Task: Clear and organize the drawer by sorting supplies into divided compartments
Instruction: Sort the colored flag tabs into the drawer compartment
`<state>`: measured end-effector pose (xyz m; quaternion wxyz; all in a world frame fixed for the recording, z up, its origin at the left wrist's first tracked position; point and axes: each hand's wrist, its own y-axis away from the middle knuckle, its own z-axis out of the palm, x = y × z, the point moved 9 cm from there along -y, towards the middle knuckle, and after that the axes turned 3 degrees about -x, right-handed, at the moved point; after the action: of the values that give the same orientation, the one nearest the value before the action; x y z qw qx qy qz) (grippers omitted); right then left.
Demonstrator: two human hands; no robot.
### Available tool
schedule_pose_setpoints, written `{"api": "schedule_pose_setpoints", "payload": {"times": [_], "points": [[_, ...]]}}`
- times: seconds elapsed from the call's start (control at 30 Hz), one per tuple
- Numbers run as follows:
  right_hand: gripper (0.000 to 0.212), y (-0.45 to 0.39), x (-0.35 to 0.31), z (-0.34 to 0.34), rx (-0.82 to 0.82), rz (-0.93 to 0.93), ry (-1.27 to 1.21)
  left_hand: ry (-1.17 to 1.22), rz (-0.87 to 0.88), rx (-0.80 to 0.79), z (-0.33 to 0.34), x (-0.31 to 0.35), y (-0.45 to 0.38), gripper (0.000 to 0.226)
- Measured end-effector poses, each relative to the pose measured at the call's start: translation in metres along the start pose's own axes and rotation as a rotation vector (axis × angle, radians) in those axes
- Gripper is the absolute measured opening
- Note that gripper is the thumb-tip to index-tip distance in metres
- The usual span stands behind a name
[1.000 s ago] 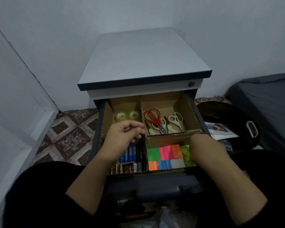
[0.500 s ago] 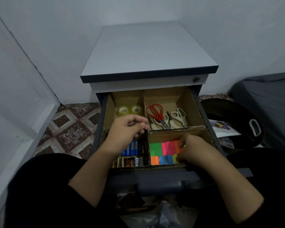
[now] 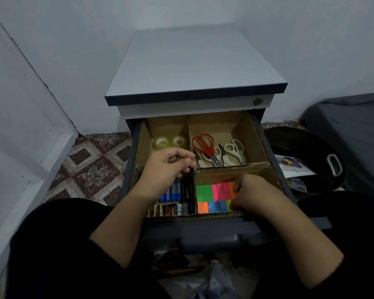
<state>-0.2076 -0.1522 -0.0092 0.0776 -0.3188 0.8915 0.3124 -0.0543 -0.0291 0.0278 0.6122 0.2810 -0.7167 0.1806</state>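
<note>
The drawer (image 3: 266,147) is pulled out, split by cardboard into four compartments. The right hand (image 3: 255,194) lies in the near right one, its fingers (image 3: 235,187) curled down onto the sticky notes (image 3: 212,192); whether they pinch any I cannot tell. The left hand (image 3: 166,171) hovers over the batteries (image 3: 175,199), fingers curled with the thumb near the forefinger, nothing visible between them. Beyond its fingertips lie tape rolls (image 3: 170,142); to their right, scissors (image 3: 216,151).
</note>
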Motion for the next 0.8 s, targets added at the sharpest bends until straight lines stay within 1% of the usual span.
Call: {"api": "schedule_pose_setpoints", "payload": {"times": [0.3, 0.4, 0.47, 0.53, 0.67, 0.7, 0.8], "points": [[0.018, 0.000, -0.002, -0.001, 0.001, -0.030, 0.012, -0.007, -0.011, 0.002, 0.000, -0.001, 0.000, 0.017], [0.018, 0.000, -0.002, -0.002, 0.011, -0.030, 0.020, -0.008, -0.009, 0.004, 0.000, -0.001, 0.000, 0.017], [0.014, 0.000, -0.001, -0.004, 0.019, -0.025, 0.031, -0.009, -0.010, 0.004, 0.000, 0.000, 0.000, 0.017], [0.008, 0.000, 0.003, -0.010, 0.066, -0.011, 0.045, -0.005, -0.014, 0.006, 0.001, -0.001, 0.000, 0.017], [0.017, 0.004, 0.010, -0.030, 0.262, 0.006, 0.149, -0.004, -0.028, 0.004, 0.001, -0.002, -0.001, 0.017], [0.018, 0.003, 0.011, -0.030, 0.273, 0.006, 0.169, -0.006, -0.029, 0.005, 0.001, -0.002, -0.001, 0.018], [0.014, -0.001, 0.012, -0.021, 0.217, 0.024, 0.222, -0.008, -0.040, 0.013, 0.002, -0.003, -0.002, 0.018]]}}
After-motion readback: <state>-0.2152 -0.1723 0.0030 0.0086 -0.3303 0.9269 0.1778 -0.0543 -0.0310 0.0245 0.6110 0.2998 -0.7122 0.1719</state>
